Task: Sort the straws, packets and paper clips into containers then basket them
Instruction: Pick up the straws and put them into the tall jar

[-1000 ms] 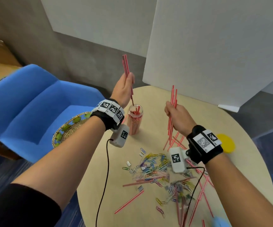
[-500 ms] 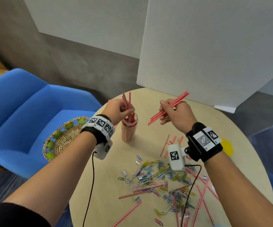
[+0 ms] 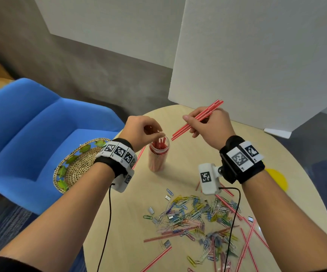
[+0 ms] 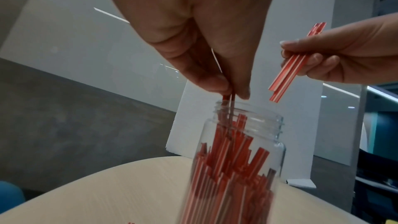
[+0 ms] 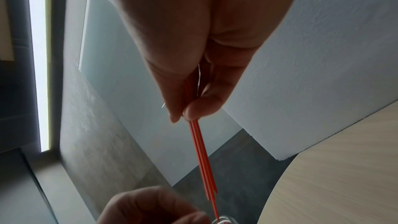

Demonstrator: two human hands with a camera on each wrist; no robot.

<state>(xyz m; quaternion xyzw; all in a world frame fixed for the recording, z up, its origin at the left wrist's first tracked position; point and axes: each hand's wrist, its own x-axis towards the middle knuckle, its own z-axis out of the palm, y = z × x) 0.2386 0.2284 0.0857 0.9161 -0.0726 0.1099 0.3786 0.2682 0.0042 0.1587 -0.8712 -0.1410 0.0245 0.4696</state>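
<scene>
Tabletop jar: straws seemingly between left grip fingertips.

Round table bears jar, paper clips (heaped), loose straws

We see a clear glossy plastic jar, a matt pale wood-grain tabletop, a woven basket, perhaps wicker.

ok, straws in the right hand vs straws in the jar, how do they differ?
The bundle in the right hand is a few straws held slanted in the air, beside the jar. The jar's straws are many, packed roughly upright inside the clear wall on the table; the left hand pinches a few at the mouth. Both sets are red with white stripes.
</scene>
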